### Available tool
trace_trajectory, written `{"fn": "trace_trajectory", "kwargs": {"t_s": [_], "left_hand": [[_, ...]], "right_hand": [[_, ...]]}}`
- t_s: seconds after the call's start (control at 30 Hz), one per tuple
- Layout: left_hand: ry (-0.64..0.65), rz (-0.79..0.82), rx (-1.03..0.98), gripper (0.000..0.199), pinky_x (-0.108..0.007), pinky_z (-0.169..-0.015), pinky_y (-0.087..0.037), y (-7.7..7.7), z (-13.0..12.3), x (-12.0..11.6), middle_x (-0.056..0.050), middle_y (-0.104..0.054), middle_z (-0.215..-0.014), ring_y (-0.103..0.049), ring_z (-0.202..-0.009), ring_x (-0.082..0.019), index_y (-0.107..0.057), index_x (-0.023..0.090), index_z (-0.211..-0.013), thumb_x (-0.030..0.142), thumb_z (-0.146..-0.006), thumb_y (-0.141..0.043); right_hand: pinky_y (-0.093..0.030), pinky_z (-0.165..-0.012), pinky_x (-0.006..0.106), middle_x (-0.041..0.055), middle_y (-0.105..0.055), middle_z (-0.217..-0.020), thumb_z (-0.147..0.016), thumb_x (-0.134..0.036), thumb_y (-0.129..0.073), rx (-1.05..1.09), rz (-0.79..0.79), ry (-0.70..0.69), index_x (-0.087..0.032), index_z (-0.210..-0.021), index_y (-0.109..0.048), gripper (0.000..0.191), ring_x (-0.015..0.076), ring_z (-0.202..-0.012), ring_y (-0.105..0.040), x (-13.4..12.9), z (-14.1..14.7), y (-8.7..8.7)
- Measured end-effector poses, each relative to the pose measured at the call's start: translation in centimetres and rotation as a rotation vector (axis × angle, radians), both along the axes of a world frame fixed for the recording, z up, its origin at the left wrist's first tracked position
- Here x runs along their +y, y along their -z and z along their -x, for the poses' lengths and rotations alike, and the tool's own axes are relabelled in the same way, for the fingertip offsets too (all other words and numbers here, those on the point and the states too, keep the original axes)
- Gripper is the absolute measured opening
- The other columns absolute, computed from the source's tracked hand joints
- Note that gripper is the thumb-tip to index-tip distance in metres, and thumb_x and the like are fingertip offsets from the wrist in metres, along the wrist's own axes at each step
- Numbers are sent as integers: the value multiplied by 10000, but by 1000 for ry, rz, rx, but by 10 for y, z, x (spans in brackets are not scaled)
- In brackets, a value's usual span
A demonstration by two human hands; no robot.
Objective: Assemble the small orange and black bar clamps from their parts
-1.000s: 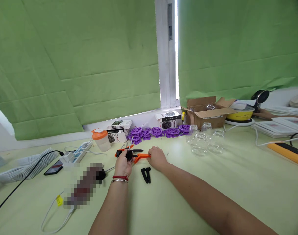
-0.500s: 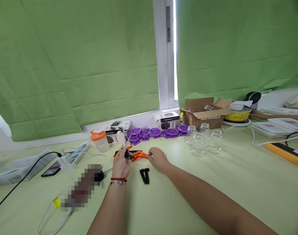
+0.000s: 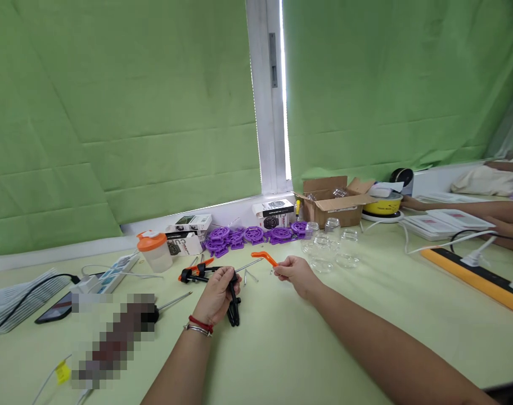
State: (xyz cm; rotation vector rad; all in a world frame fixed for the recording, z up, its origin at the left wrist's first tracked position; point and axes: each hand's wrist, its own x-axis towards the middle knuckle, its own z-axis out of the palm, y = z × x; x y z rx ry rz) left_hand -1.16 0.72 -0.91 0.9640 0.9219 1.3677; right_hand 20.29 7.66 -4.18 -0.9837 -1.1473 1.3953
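My left hand (image 3: 217, 295) is closed on a black plastic part (image 3: 233, 291). A thin metal rod (image 3: 250, 264) sticks out of its top, slanting right toward an orange curved handle (image 3: 263, 256). That handle is pinched by one end in my right hand (image 3: 299, 277). The rod tip and the handle look close together; whether they touch I cannot tell. Beside my left wrist, black pieces (image 3: 233, 318) lie on the table, partly hidden by the hand. Behind the left hand rest orange and black clamp-like parts (image 3: 194, 272). Loose metal pins (image 3: 246, 277) lie between my hands.
Purple wheel-like parts (image 3: 253, 235), small boxes (image 3: 185, 244) and a shaker cup (image 3: 155, 260) line the back. Glass jars (image 3: 322, 251) stand right, before a cardboard box (image 3: 333, 212). An electric screwdriver-like tool (image 3: 150, 316), blurred out, lies left. Another person's arm (image 3: 454, 209) reaches in far right.
My right hand has drawn the orange handle away to the right. My left hand now holds the black part with its rod pointing right. The view has turned slightly right.
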Motion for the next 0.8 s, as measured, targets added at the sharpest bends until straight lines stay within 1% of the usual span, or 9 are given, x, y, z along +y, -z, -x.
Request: {"fn": "trace_trajectory", "kwargs": {"t_s": [0.1,0.23,0.43,0.6,0.8], "left_hand": [[-30,-11,12,339,-210,-546,-381,3,-1,1,-6,-587,-719,-475,-536,-58,-514,146,-774,446,-696,-653],[-37,4,10,357,-212,-548,-377,8,0,4,-13,-584,-717,-468,-542,-59,-511,141,-756,468,-699,-643],[-5,4,4,370,-211,-547,-376,13,-4,3,-15,-582,-738,-471,-550,-60,-499,142,-768,482,-705,-632],[0,30,14,369,-212,-549,-372,10,-7,1,-14,-591,-750,-476,-547,-62,-465,156,-759,479,-702,-634],[-10,56,18,395,-218,-562,-375,10,-8,1,-14,-594,-752,-488,-562,-68,-475,159,-784,493,-673,-654]], "right_hand": [[-424,-550,254,12,-630,-584,-524,-238,-750,97,58,-70,-181,-607,-413,351,107,-520,-558,-7,-4,7],[-426,-565,245,13,-633,-592,-532,-266,-760,122,70,-131,-170,-626,-446,342,101,-537,-561,-11,-2,9],[-438,-583,255,-5,-620,-579,-514,-262,-773,113,65,-127,-166,-635,-457,352,106,-543,-571,-14,1,10],[-444,-598,259,-6,-621,-581,-525,-258,-769,121,38,-144,-164,-637,-461,340,99,-536,-561,-15,0,10],[-452,-626,273,-13,-610,-606,-516,-270,-775,107,41,-156,-165,-631,-464,348,101,-552,-562,-17,1,9]]}}
